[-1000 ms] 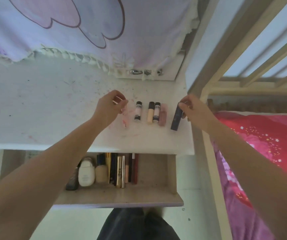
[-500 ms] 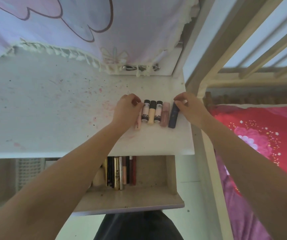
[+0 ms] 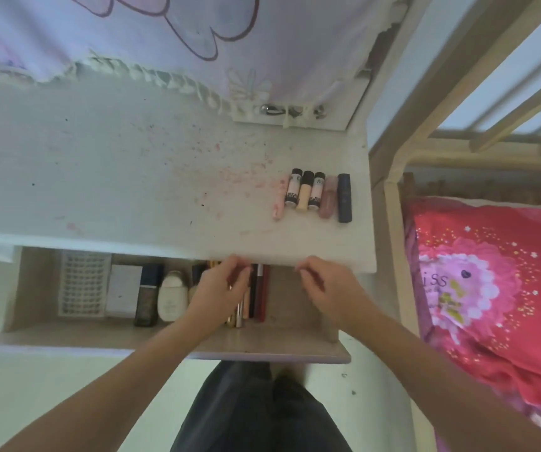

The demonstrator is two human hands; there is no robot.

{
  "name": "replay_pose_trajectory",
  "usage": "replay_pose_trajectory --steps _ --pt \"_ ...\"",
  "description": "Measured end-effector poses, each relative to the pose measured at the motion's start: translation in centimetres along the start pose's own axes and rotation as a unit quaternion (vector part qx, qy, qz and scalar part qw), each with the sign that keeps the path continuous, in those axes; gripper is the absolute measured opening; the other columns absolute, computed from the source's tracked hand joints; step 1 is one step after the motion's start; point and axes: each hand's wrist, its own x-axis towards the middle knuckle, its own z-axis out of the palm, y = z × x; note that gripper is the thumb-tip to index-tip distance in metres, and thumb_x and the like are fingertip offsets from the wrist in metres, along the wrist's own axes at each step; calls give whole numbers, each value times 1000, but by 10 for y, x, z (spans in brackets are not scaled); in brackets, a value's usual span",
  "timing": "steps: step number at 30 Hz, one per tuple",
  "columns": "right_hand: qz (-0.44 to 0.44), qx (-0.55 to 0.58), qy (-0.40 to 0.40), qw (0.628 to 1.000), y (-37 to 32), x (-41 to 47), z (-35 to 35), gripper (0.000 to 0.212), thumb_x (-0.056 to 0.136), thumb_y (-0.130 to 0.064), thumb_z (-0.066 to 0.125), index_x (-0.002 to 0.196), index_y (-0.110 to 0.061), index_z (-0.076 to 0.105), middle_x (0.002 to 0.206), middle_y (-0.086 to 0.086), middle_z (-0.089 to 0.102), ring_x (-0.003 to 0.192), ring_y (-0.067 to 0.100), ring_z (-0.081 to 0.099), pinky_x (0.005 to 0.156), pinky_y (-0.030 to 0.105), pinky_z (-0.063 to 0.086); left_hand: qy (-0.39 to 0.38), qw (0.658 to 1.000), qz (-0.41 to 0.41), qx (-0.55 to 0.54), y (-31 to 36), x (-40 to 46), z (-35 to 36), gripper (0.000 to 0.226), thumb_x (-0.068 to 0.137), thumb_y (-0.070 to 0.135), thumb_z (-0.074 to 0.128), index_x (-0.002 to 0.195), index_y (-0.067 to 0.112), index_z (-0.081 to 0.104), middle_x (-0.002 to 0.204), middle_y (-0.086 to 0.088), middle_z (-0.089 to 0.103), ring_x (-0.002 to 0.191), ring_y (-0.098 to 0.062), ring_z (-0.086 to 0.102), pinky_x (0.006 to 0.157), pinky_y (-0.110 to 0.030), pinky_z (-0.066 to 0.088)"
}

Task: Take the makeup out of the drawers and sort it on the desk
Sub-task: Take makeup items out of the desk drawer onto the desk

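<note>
- The left hand point(image 3: 222, 287) hangs over the open drawer point(image 3: 279, 349), fingers curled down onto the bunch of slim pens and sticks point(image 3: 257, 296). Whether it pinches one already or only touches the tops is hidden by the hand itself, so I cannot tell.
- The right hand point(image 3: 326, 285) sits at 3 o'clock from the left one, over the bare right end of the drawer floor. Its fingers are loosely bent and nothing shows between them, so it reads as slack and holding nothing.
- The slim sticks lie directly under the left fingers and spill toward 3 o'clock of them. Their long axes run 12 to 6 o'clock, front to back in the drawer, packed side by side and touching.
- My judgement: the left hand is plainly the nearer one for the next pick. Lifting a stick should go along its length or straight up, since its neighbours press on both flanks.
- At 9 o'clock from the left hand stand a white bottle point(image 3: 172, 296), a dark bottle point(image 3: 148, 295), a white box point(image 3: 123, 293) and a mesh basket point(image 3: 83, 283), all untouched in the drawer.
- On the desk point(image 3: 99, 177), at about 1 o'clock from both hands and well apart from them, a sorted row of tubes point(image 3: 313, 195) lies with axes also 12 to 6, ending in a dark blue tube point(image 3: 344, 197).
- Bare desk at 9 o'clock of that row looks like the likely landing place.
</note>
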Motion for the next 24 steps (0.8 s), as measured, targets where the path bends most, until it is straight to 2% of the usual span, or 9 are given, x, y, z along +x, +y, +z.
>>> replay_pose_trajectory --steps 2,4,7,12,16,20,24 --pt "66 -33 -93 993 7 -3 39 16 96 -18 46 99 -15 61 84 -2 63 71 7 52 65 23 39 -44 997 -54 38 -20 -9 18 12 94 18 49 96 24 59 64 5 62 53 -5 57 49 -25 48" --pt "138 -52 -134 980 17 6 69 21 97 -18 43 99 -9 62 95 10 66 81 21 59 67 27 39 -64 992 -75 84 -28 0 33 19 95 15 46 108 15 59 79 -8 68 69 -19 65 62 -32 54" --pt "208 -50 -114 970 27 26 103 28 98 -22 41 97 -3 62 101 20 66 94 35 61 68 29 38 -62 985 -67 147 -33 24 50 24 96 17 42 109 7 58 98 -17 67 88 -32 63 73 -38 51" --pt "275 -21 -80 958 38 43 139 36 101 -32 33 104 -9 61 107 17 66 97 31 63 67 26 39 -96 964 -63 238 -45 48 66 29 99 23 39 105 3 59 101 -17 65 91 -30 62 74 -37 50" --pt "277 -57 -63 957 42 40 143 31 99 -32 40 106 -10 60 106 14 66 97 31 63 68 27 39 -90 954 -81 274 -53 50 72 22 98 17 42 110 6 56 103 -14 65 91 -28 63 74 -37 53" --pt "276 -74 -60 956 44 38 135 28 96 -32 44 104 -9 60 100 13 67 91 31 64 64 29 42 -68 932 -64 350 -52 44 80 28 97 15 43 124 8 42 100 -11 66 86 -28 66 60 -33 47" --pt "304 -80 -62 947 48 36 123 30 96 -29 48 102 -4 63 102 16 67 95 33 64 67 28 41 -93 903 -50 417 -45 35 92 21 96 15 48 116 9 51 103 -8 67 90 -26 66 58 -30 40"
